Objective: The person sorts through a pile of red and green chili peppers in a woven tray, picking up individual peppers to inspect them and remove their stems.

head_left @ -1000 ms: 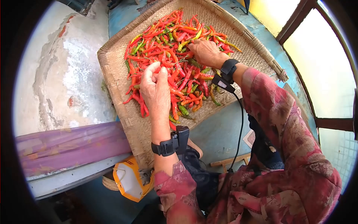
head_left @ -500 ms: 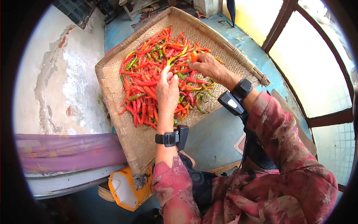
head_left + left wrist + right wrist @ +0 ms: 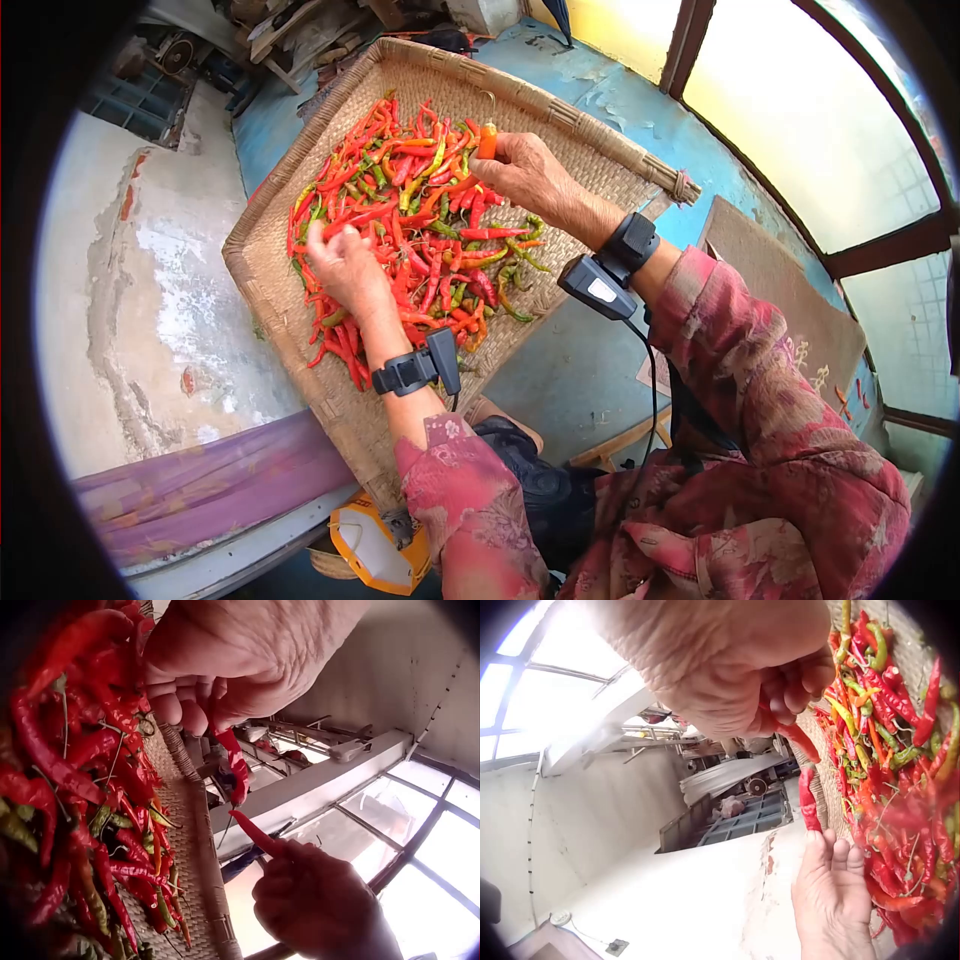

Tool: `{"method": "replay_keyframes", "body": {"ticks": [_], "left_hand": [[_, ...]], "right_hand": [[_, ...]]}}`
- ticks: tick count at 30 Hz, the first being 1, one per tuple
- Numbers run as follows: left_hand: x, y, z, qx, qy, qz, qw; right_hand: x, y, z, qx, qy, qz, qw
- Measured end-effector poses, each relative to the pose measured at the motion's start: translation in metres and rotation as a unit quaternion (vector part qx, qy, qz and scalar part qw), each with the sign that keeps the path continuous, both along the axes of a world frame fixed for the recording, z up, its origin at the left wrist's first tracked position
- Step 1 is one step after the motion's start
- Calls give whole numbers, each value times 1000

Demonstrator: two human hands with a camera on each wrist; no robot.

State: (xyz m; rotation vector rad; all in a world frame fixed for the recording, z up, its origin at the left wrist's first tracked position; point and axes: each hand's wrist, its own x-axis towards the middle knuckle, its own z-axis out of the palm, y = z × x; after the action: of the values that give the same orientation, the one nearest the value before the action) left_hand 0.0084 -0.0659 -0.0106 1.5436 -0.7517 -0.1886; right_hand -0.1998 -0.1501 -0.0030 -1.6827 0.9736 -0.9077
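Observation:
Many red chili peppers [image 3: 400, 215], with some green and yellow ones, lie spread in a woven tray [image 3: 540, 105]. My left hand [image 3: 350, 270] is over the left part of the pile; in the left wrist view it pinches a red pepper [image 3: 234, 765] between thumb and fingertips, stem end outward. My right hand [image 3: 535, 180] is raised above the right side of the pile and grips an orange-red pepper [image 3: 487, 141], most of it inside the fingers. The right wrist view has that pepper [image 3: 799, 740] pointing toward the one in my left hand [image 3: 832, 900].
A wall [image 3: 180, 270] with a purple cloth [image 3: 220, 480] along its foot stands left of the tray. Below the tray is an orange and white container [image 3: 375, 545]. Windows [image 3: 800, 110] and a mat [image 3: 790, 300] are at the right, clutter at the back.
My left hand has moved left from the middle of the pile. My right hand has lifted off the peppers with an orange-red one in its grip. The head view has shifted, showing more background clutter.

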Motion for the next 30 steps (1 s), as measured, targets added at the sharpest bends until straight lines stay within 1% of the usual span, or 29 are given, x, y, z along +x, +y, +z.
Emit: {"method": "replay_keyframes", "body": {"ticks": [1, 2, 3, 5, 7, 9, 10, 11, 13, 14, 15, 16, 17, 19, 20, 21, 23, 25, 26, 27, 28, 29, 30], "left_hand": [[-2, 6, 10, 18, -19, -11, 1000], [-9, 7, 16, 33, -1, -41, 999], [-21, 10, 23, 48, 15, -67, 996], [-46, 10, 32, 135, -47, -211, 967], [-62, 3, 17, 107, -185, -318, 924], [-75, 8, 15, 151, -193, -313, 918], [-76, 8, 10, 154, -170, -303, 925], [-77, 9, 12, 158, -175, -303, 923], [-78, 10, 18, 209, -96, -247, 941], [-65, 5, 10, 190, -153, -186, 952], [-51, 2, 12, 220, -145, -130, 956], [-37, 1, 10, 221, -280, -15, 934], [-34, -1, 11, 212, -406, 98, 883], [-47, -6, 6, 216, -401, 78, 887], [-57, -8, 6, 220, -392, 63, 891], [-61, -15, -3, 280, -375, -59, 882], [-88, -27, -19, 306, -421, -184, 834], [-102, -38, -39, 337, -491, -194, 780], [-104, -44, -47, 359, -510, -160, 766], [-106, -52, -51, 357, -512, -164, 764], [-103, -61, -54, 392, -487, -140, 768], [-102, -67, -56, 425, -461, -116, 770], [-101, -73, -54, 435, -459, -116, 766]], "right_hand": [[-1, 4, 1, -27, -3, -10, 1000], [-2, 11, 2, -35, -32, -1, 999], [-2, 17, 0, -32, -33, -1, 999], [1, 22, 4, -67, -31, 63, 995], [3, 18, 2, -90, -34, 66, 993], [2, 12, 0, -75, -15, 56, 996], [2, 8, -1, -48, -22, 88, 995], [1, 7, -3, -47, -29, 87, 995], [0, 11, 6, -125, -73, 113, 983], [-8, 10, 11, -112, -4, 88, 990], [-12, 6, 14, -110, -9, 85, 990], [-15, 2, 15, -77, -72, 32, 994], [-20, -1, 19, -45, -133, -24, 990], [-32, -2, 33, 9, -211, -52, 976], [-35, -5, 35, -2, -237, -59, 970], [-36, -9, 34, -13, -263, -65, 963], [-39, -10, 37, -27, -279, -87, 956], [-44, -13, 35, -41, -292, -111, 949], [-46, -15, 33, -46, -290, -107, 950], [-50, -15, 36, -52, -288, -105, 950], [-55, -13, 37, -29, -281, -98, 954], [-61, -12, 40, -30, -280, -105, 954], [-66, -12, 43, -35, -274, -103, 956]]}}
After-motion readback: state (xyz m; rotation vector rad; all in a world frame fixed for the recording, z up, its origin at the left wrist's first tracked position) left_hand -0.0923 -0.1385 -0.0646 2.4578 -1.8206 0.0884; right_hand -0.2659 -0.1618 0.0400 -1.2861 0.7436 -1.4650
